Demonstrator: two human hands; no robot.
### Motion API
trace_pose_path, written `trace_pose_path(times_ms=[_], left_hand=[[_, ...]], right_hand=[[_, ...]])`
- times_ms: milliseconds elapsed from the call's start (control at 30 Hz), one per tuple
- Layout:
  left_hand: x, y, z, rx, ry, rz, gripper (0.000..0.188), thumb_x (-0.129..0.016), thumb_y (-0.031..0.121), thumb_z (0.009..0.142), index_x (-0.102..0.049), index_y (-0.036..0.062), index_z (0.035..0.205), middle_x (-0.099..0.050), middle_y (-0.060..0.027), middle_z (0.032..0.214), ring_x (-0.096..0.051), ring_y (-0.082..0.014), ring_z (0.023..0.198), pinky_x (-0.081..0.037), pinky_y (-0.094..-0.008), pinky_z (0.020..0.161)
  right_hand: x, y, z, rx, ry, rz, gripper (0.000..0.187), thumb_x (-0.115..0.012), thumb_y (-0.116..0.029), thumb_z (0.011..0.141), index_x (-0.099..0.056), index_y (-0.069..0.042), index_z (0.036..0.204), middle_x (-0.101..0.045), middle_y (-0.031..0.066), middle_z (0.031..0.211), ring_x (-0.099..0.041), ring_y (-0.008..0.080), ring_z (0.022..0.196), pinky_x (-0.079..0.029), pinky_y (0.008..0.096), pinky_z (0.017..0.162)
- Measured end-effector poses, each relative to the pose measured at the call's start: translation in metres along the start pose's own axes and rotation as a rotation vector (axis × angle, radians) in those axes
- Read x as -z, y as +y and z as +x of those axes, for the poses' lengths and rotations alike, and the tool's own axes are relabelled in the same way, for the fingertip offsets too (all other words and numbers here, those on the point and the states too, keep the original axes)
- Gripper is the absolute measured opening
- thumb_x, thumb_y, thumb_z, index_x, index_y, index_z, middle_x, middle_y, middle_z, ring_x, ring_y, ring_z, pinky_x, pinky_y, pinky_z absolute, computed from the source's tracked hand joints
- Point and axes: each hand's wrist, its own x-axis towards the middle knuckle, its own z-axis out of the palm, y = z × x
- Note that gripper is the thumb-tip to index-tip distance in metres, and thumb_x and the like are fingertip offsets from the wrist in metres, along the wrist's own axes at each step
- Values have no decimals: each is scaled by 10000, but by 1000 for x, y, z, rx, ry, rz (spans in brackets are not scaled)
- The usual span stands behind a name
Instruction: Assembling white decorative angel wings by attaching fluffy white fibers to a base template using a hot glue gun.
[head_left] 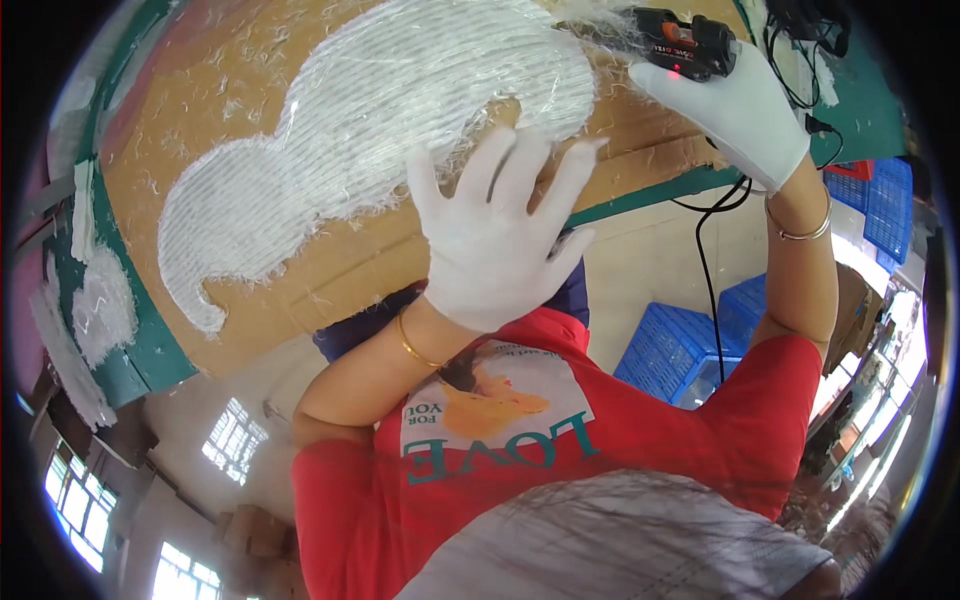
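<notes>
A large white fibrous sheet (360, 110) with thin grey stripes and a curved, scalloped outline lies on brown cardboard. Spread over its near edge, beside a notch, is my left hand (495, 225) in a white glove, fingertips at the frayed fringe. In my gloved right hand (750, 115) is a black handheld power tool, looking like electric scissors (685, 45), with a small red light. The tool's front end points left at the sheet's far right edge, where loose white fibres partly hide its blades.
Cardboard (230, 85) littered with fibre scraps covers a green table (140, 350). White offcuts (103, 305) lie at the left. A black cable (703, 250) hangs over the near edge at right. Blue plastic crates (665, 350) stand on the floor.
</notes>
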Motion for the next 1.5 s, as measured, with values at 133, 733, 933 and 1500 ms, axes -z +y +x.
trace_pose_path(times_ms=[133, 733, 933, 1500], left_hand=[[-3, 0, 7, 80, 11, 83, 635, -831, 457, 687, -667, 178, 1233, -503, -75, 1404, -446, -382, 1313, -287, -646, 951], [-1, -2, -8, 161, -27, 204, 664, -778, 478, 769, -617, 166, 1332, -456, -147, 1477, -366, -454, 1348, -310, -661, 918], [1, -1, -8, 155, 3, 180, 687, -782, 486, 768, -617, 160, 1350, -452, -164, 1491, -374, -460, 1339, -310, -665, 919], [1, -2, -11, 156, -24, 218, 698, -791, 523, 748, -623, 200, 1344, -467, -114, 1462, -389, -431, 1335, -297, -644, 930]], right_hand=[[-2, 5, 0, 7, -17, -9, 433, -803, -312, 877, -732, 12, 1155, -719, 38, 940, -591, 102, 812, -514, 272, 766], [-10, -20, -42, 18, -99, -22, 408, -777, -389, 858, -758, -9, 1008, -670, 110, 685, -616, 204, 601, -521, 341, 633], [-16, -22, -44, -2, -125, -2, 397, -791, -369, 858, -749, 2, 996, -658, 103, 684, -595, 168, 608, -513, 325, 636], [-21, -23, -48, -31, -134, 25, 388, -789, -352, 852, -743, 4, 999, -693, 91, 714, -642, 172, 641, -529, 320, 653]])
